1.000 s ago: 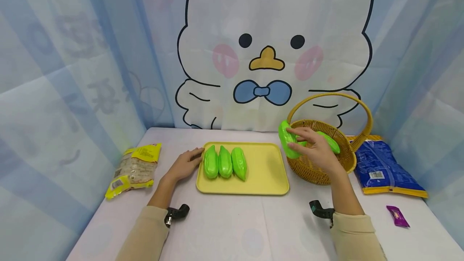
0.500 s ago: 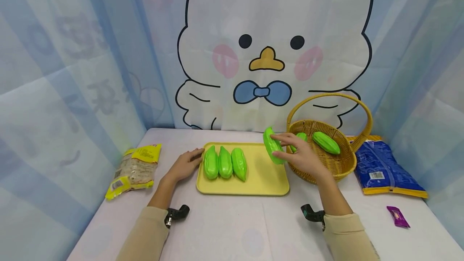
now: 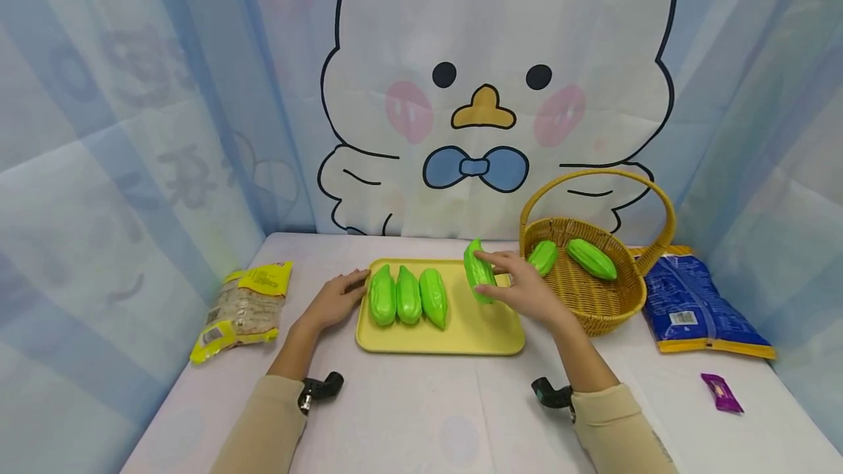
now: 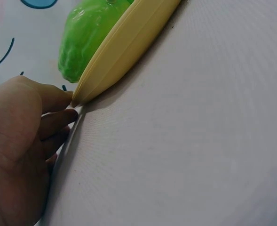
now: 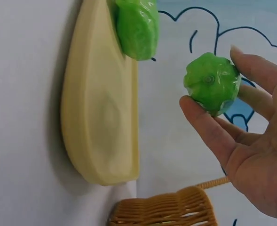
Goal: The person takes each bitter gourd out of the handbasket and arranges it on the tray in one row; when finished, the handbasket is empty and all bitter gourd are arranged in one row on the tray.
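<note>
In the head view my right hand (image 3: pixel 520 287) holds a green ridged bitter melon (image 3: pixel 477 269) between thumb and fingers, tilted above the right part of the yellow tray (image 3: pixel 461 342). The right wrist view shows the end of that bitter melon (image 5: pixel 211 82) pinched clear of the tray (image 5: pixel 98 122). Three similar bitter melons (image 3: pixel 408 295) lie side by side on the tray's left half. At the tray's left edge is my left hand (image 3: pixel 337 302); its fingertips touch the rim (image 4: pixel 82 94) from outside.
A wicker basket (image 3: pixel 593 324) with a tall handle stands right of the tray, with two bitter melons (image 3: pixel 593 260) inside. Beyond it lies a blue packet (image 3: pixel 701 306), with a small purple wrapped sweet (image 3: pixel 722 393) nearer the front. A yellow-and-clear packet (image 3: pixel 246 302) lies at left.
My right hand has carried the bitter melon left from the basket's edge to over the tray, somewhat lower. The basket's inside shows more now. My left hand has stayed at the tray's edge.
</note>
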A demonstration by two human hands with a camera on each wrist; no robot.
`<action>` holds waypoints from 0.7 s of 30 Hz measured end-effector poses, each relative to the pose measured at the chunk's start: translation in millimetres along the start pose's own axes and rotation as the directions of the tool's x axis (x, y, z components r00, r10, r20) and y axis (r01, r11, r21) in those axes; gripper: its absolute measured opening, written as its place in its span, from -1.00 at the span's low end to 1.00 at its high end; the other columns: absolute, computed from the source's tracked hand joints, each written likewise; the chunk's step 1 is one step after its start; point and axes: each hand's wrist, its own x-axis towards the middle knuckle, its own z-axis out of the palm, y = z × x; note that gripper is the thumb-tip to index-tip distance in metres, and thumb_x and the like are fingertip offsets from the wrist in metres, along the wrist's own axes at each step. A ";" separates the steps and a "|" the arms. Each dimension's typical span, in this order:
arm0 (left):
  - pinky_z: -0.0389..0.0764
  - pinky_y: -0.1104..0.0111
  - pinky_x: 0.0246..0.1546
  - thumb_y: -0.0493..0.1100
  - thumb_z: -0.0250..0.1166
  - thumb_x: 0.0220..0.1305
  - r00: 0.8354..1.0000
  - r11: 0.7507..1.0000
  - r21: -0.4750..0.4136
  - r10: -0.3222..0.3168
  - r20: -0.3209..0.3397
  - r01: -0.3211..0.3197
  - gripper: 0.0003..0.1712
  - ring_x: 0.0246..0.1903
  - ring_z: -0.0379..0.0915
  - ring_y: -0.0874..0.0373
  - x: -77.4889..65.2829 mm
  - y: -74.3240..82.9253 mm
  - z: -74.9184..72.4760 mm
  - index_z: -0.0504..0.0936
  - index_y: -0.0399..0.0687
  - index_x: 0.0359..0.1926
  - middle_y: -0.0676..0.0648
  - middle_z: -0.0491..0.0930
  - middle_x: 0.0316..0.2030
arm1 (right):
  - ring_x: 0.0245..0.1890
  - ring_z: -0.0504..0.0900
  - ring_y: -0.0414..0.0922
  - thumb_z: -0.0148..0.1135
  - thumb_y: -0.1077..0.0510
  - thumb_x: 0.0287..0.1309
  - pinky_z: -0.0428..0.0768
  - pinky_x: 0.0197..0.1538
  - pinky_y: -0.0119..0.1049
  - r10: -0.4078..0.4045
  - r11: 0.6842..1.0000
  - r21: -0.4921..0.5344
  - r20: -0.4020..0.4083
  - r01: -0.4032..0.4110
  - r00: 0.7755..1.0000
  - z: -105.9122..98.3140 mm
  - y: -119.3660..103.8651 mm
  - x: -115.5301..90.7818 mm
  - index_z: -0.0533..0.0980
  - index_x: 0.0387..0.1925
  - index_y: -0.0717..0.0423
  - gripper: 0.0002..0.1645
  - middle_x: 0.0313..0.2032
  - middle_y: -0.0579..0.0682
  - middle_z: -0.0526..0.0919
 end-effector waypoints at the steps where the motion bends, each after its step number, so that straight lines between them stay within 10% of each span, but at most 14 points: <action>1: -0.16 -0.01 0.70 -0.05 0.08 0.62 1.000 1.000 0.000 0.000 -0.001 0.000 -0.42 0.61 0.05 -0.11 0.2 -0.3 -0.4 0.35 0.01 0.56 -0.16 0.27 0.56 | 0.23 0.59 0.25 0.49 0.00 0.25 0.57 0.26 0.37 0.004 1.000 0.003 0.007 -0.004 1.000 1.6 0.6 0.9 0.41 0.49 0.00 -0.18 0.30 0.20 0.52; 21: -0.14 -0.09 0.69 -0.01 0.06 0.62 1.000 1.000 0.016 -0.016 0.001 0.016 -0.42 0.61 0.04 -0.16 0.8 -0.2 -0.8 0.35 0.04 0.56 -0.19 0.23 0.57 | 0.19 0.59 0.19 0.47 0.02 0.28 0.71 0.06 -0.08 0.086 0.991 0.085 0.164 -0.100 0.983 30.1 19.7 17.3 0.41 0.49 0.03 -0.20 0.45 0.21 0.40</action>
